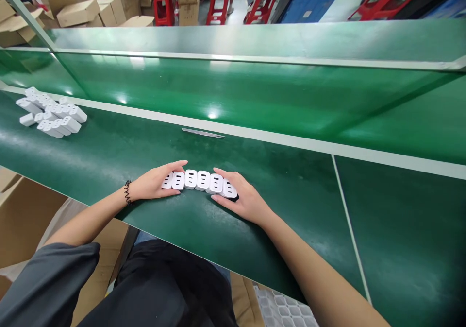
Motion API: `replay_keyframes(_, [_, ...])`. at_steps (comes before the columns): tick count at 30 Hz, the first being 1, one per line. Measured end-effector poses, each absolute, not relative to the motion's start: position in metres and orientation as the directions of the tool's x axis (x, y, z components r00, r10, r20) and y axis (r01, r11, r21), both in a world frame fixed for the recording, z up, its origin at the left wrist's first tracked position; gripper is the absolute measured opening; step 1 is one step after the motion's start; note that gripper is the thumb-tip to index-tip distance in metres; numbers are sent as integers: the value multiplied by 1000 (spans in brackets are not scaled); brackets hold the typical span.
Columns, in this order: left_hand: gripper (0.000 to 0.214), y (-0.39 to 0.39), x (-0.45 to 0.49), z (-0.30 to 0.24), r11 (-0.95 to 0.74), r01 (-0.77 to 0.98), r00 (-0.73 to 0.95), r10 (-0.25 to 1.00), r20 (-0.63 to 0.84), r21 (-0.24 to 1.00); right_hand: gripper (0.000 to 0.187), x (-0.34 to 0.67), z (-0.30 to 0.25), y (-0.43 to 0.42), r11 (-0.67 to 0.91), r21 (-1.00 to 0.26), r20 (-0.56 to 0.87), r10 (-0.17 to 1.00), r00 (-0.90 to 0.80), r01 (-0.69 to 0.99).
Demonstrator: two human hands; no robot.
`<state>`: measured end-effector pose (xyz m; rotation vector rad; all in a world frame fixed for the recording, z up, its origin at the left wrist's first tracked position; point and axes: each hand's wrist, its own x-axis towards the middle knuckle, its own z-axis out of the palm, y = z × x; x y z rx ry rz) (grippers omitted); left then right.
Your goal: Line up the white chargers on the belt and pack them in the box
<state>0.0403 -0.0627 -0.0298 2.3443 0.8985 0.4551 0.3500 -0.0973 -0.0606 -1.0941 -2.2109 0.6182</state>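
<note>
A slightly curved row of several white USB chargers (203, 180) stands on the green work surface, dark port slots facing up. My left hand (155, 179) grips the chargers at the left end of the row, thumb on the near side and fingers on the far side. Around the right end, my right hand (247, 198) holds the last chargers in the same manner. A small dark patch shows under the rightmost charger, too hidden to make out. Beyond the row lie metal tweezers (203, 133), touched by neither hand.
At the far left of the green bench (291, 186) is a cluster of more white chargers (54, 113). A pale ledge (255, 135) runs behind the work area. Past the bench are cardboard boxes (78, 13), red stools (163, 8) and seated people. A clear blister tray (284, 310) sits below the near edge.
</note>
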Motion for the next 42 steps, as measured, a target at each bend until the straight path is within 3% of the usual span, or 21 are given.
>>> replay_keyframes(5, [83,-47,41,-24,-648,410,809,583,72,642,48,350,-60,-97,553,-634,319,824,-468,540])
replay_keyframes(14, [78,-30,54,-7,-647,485,836,541,-95,588,47,352,-59,-98,549,-621,313,828,-464,560])
replay_keyframes(17, [75,-27,57,-9,-663,476,838,542,-67,578,50,352,-58,-99,526,-623,289,842,-455,579])
replay_keyframes(22, [83,-33,52,-15,-581,441,789,614,12,684,53,352,-55,-101,491,-658,264,860,-436,570])
replay_keyframes(26, [109,-26,36,-7,-478,358,855,514,-75,802,54,354,-55,-101,462,-681,236,873,-426,569])
replay_keyframes(31, [95,-11,28,-4,-363,307,898,418,-141,880,56,358,-58,-101,443,-702,205,876,-437,558])
replay_keyframes(37, [75,-22,46,-9,-431,375,831,548,-93,821,52,356,-52,-101,454,-697,212,870,-445,555])
replay_keyframes(42, [68,-35,55,-13,-517,416,809,587,-44,748,46,354,-49,-100,505,-679,256,843,-472,533])
